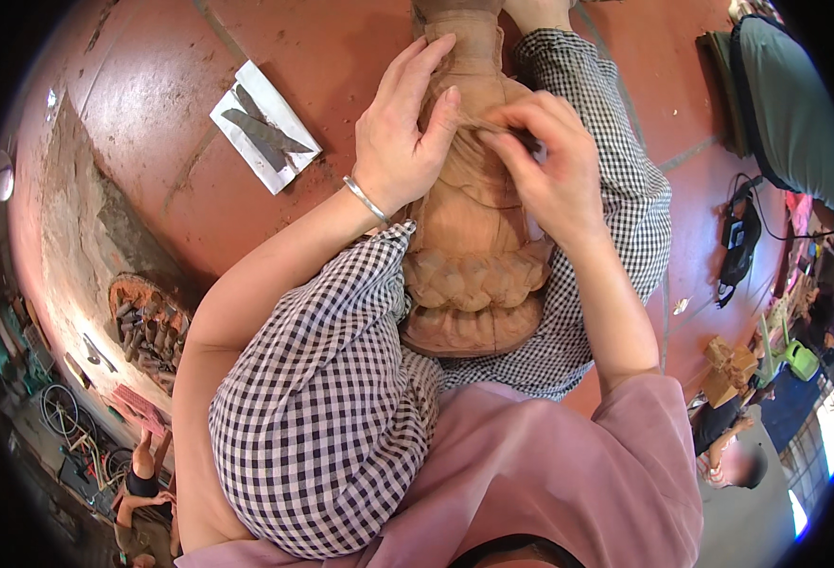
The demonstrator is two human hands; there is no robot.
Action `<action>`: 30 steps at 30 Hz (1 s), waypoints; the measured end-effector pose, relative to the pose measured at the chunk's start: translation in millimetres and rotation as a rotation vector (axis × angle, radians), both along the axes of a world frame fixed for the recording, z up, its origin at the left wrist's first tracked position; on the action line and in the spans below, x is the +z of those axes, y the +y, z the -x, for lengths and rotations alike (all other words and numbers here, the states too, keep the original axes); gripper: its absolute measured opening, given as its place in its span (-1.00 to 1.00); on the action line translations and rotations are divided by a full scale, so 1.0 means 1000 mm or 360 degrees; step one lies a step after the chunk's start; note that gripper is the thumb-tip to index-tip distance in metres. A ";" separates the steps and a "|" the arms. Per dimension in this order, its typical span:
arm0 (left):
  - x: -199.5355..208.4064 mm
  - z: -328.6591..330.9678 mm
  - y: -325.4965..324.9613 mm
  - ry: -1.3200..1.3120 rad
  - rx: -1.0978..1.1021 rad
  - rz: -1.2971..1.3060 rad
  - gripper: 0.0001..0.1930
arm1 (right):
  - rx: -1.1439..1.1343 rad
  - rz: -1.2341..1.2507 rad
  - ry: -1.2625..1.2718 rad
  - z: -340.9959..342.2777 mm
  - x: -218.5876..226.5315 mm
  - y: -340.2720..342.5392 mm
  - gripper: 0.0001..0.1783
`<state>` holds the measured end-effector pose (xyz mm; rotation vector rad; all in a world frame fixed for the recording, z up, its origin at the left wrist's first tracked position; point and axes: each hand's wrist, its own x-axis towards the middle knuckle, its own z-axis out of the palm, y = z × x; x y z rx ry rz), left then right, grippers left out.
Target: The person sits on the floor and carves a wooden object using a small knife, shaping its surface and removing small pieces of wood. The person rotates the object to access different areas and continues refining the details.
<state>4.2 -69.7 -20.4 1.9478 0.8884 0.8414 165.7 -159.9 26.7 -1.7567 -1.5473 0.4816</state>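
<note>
1 left hand (403, 137): loosely open against the carving (474, 225), gripping nothing
1 right hand (557, 161): half-curled over it, can't tell if it's pinching anything
Carving: smooth brown wood, chunky ruffled band near 1 end, sits between checked pant legs (313, 407)
Floor (341, 57): reddish tile

Count so far: 1 carving (478, 222). 2 own hands, left hand (403, 142) plus right hand (559, 166). 1 bracelet (367, 200). 2 checked trouser legs (322, 398), 1 foot (538, 13) showing. 1 white paper (265, 95); at least 2 dark strips (265, 131) on it, overlapping, exact number unclear. 1 black device (740, 241). 1 basket (133, 281), its tools (157, 331) too many to count. At least 2 wheels (59, 410). At least 2 other people (147, 530).
</note>
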 end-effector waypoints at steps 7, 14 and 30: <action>0.002 0.000 -0.001 0.0007 0.0008 -0.0023 -0.52 | -0.0167 0.0318 0.0169 -0.012 0.006 -0.025 -0.88; -0.001 0.001 0.000 -0.0010 0.0010 0.0000 -0.54 | 0.0027 0.0072 -0.0048 -0.006 0.006 -0.004 -0.87; -0.002 0.002 0.000 -0.0040 0.0018 0.0033 -0.56 | 0.0059 0.0423 0.1055 -0.043 -0.029 -0.019 -0.83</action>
